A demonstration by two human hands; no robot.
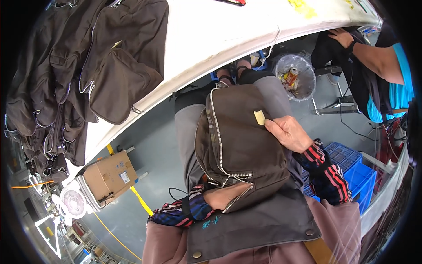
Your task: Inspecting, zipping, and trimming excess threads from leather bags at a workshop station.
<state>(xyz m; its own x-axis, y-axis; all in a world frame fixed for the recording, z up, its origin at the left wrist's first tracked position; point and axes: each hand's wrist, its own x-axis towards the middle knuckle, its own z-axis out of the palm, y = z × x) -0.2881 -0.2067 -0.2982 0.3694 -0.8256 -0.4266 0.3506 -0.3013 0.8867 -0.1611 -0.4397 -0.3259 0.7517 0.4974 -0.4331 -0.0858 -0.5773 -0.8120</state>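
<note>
Just this side of the white table (211, 39), the dark brown backpack (252, 145) is apparently being braced from inside by the left hand (224, 198), its grip hidden, while the curled right hand (288, 133) thumbs a yellow sticker (259, 117), pinch uncertain; the next move seemingly calls for taut cloth.

Bright; tabletop (220, 39) glaring; rim warped, perhaps blurred.

A bag workshop. Matching bags (125, 86) heap a table (211, 37), with crates (358, 189), a carton (105, 178) and a co-worker (384, 66) nearby.
</note>
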